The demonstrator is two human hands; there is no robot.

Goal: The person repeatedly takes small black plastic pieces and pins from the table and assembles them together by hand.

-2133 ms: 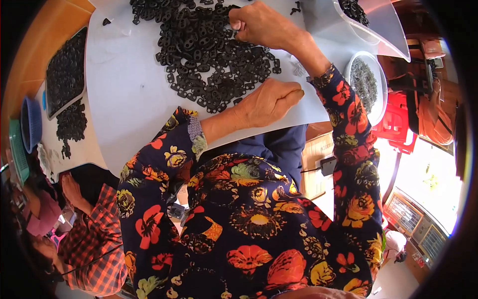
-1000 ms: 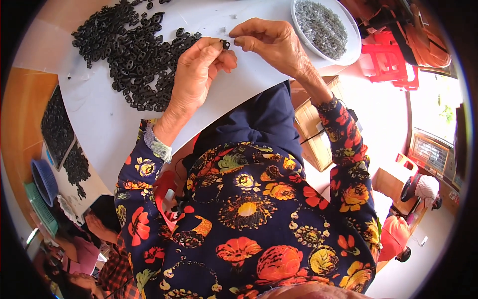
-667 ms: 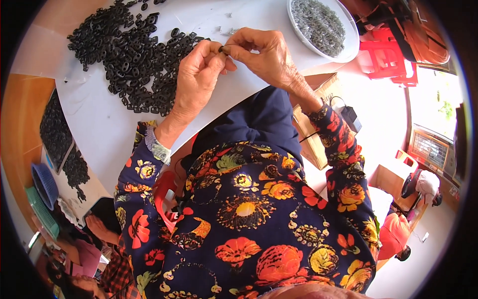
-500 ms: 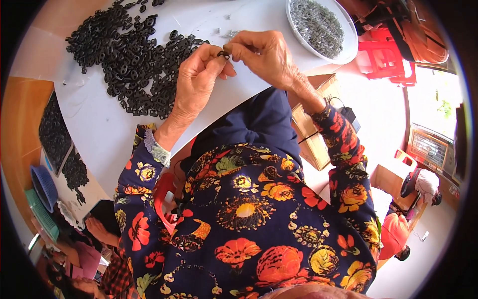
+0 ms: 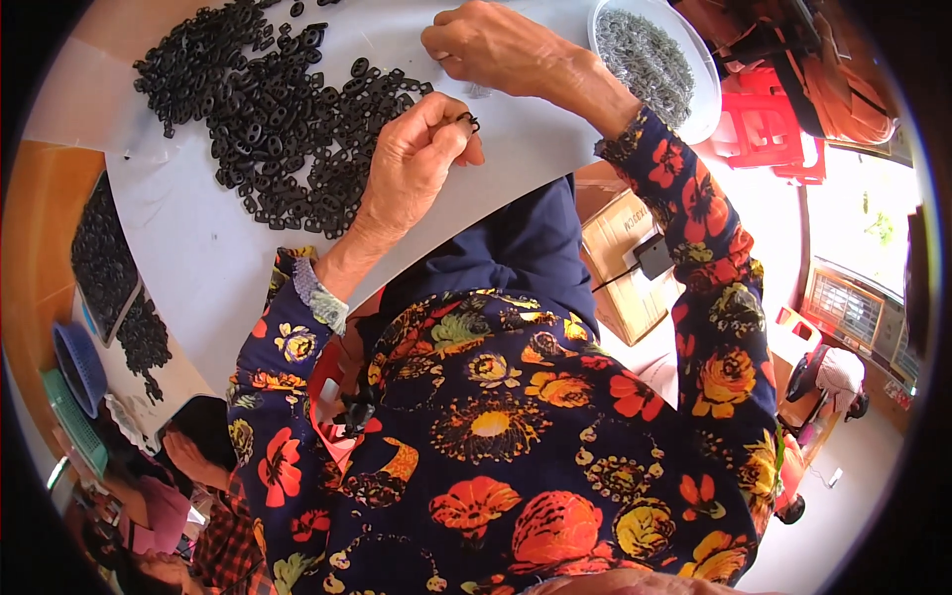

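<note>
Between the thumb and fingers of my left hand (image 5: 416, 164) a small black plastic piece (image 5: 469, 121) is pinched, much of it hidden by the fingers. My right hand (image 5: 506, 50) is apart from it, farther out over the white table (image 5: 535, 139). Its fingers are closed, and whatever may be in them cannot be made out. A few small silvery metal pieces (image 5: 478, 91) lie on the table under that hand. Left of my left hand spreads a large heap of black plastic pieces (image 5: 268, 129), many with two holes.
A white tub (image 5: 709, 94) full of small metal parts stands by the table's right edge. A cardboard box (image 5: 625, 278) and red stools (image 5: 759, 119) are right of me. At far left are a tray of black pieces (image 5: 104, 258), a blue basket (image 5: 77, 367) and other people.
My right hand has left the black piece and moved outward over the table. My left hand, still pinching the piece, has shifted slightly right. A dark object now shows beside my left sleeve.
</note>
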